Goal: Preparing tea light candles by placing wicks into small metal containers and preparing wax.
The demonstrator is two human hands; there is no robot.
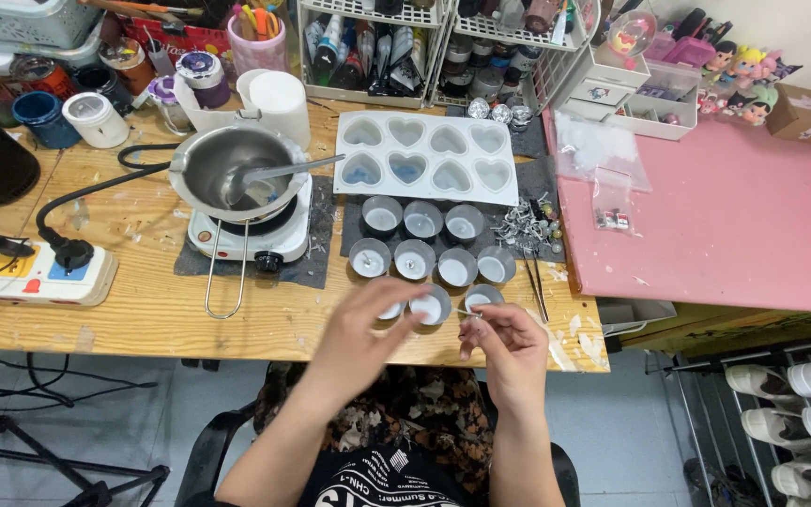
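Two hands over cluttered wooden table (143, 310); right hand (509, 343) fingers pinch small wick (474, 317); left hand (368, 324) blurred, fingers apart.

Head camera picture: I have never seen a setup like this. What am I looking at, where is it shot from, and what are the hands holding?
There is no machine here. The one camera sits on a person's head and looks down at their own two bare hands over a wooden table.

On the table are small round metal cups in rows, some with pale filling, a white heart mould, a metal pot with a spoon on a small white hotplate, a pile of wick tabs, tweezers and a power strip.

The right hand pinches a small metal piece, probably a wick tab, next to the nearest cups. The left hand is blurred, fingers open, its grip seemingly empty.
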